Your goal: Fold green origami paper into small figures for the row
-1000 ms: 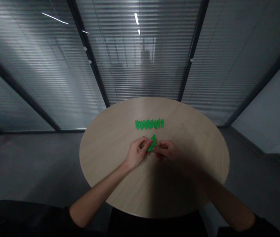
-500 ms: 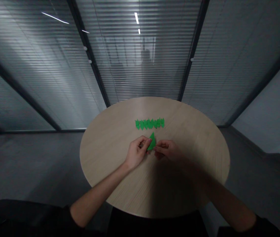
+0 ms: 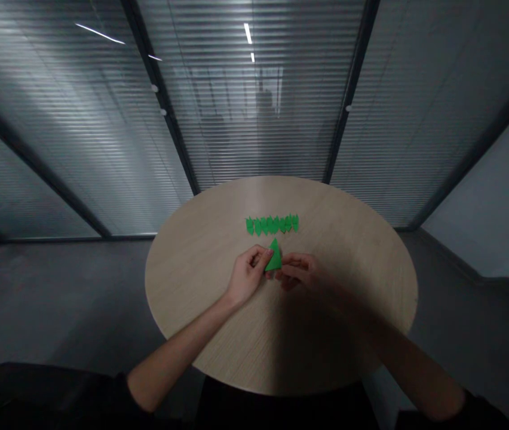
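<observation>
A small green folded paper piece (image 3: 275, 258) with a pointed top sits between both my hands, just above the round wooden table (image 3: 201, 251). My left hand (image 3: 248, 278) pinches its left side with fingers curled. From the right, my right hand (image 3: 300, 272) grips its lower edge, fingers closed. Beyond my hands, a row of several finished green folded paper pieces (image 3: 272, 224) lies side by side on the table.
The table stands before a wall of glass panels with closed blinds (image 3: 254, 107) and dark frames. Grey floor (image 3: 57, 298) surrounds the table. My dark sleeves and lap show at the bottom edge.
The green piece has turned a little more upright and shifted slightly toward the row. My right hand's fingers have moved closer in under it; the left hand has barely moved.
</observation>
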Tool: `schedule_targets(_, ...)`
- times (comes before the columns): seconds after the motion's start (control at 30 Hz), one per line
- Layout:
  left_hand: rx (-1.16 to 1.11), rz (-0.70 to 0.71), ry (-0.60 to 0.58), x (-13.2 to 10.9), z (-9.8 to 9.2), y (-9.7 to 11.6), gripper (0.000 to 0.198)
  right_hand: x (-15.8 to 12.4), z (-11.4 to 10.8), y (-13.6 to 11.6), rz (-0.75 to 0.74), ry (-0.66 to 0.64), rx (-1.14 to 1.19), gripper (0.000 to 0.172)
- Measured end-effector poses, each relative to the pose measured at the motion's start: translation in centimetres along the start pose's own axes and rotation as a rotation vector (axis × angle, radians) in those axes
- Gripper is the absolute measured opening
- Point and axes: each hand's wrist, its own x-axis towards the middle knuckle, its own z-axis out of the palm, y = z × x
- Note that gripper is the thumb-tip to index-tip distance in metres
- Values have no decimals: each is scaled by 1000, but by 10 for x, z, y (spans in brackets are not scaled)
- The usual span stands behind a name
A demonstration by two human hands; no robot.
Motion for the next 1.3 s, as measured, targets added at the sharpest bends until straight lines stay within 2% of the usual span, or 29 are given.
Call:
schedule_targets(0.2,-20,-32,-18,0,1,-2,45,0,3,0,-46,18,-61,36)
schedule_targets(0.47,-211,-167,-116,6,0,-9,47,-3,4,-4,-88,-18,-19,28)
schedule_targets(0.7,-244,-186,-176,4,1,-7,48,-3,1,-5,-120,11,16,16)
schedule_targets(0.83,-245,-204,-188,4,1,-9,48,0,-1,-2,-109,66,30,19)
schedule_targets(1.0,-231,-215,-172,5,1,-13,49,0,-3,-3,-210,149,91,25)
schedule_targets(1.17,-250,-210,-174,4,2,-13,49,-4,-2,-5,-271,90,4,29)
schedule_targets(1.3,-247,-219,-175,4,3,-13,50,-4,0,-4,-262,113,-71,32)
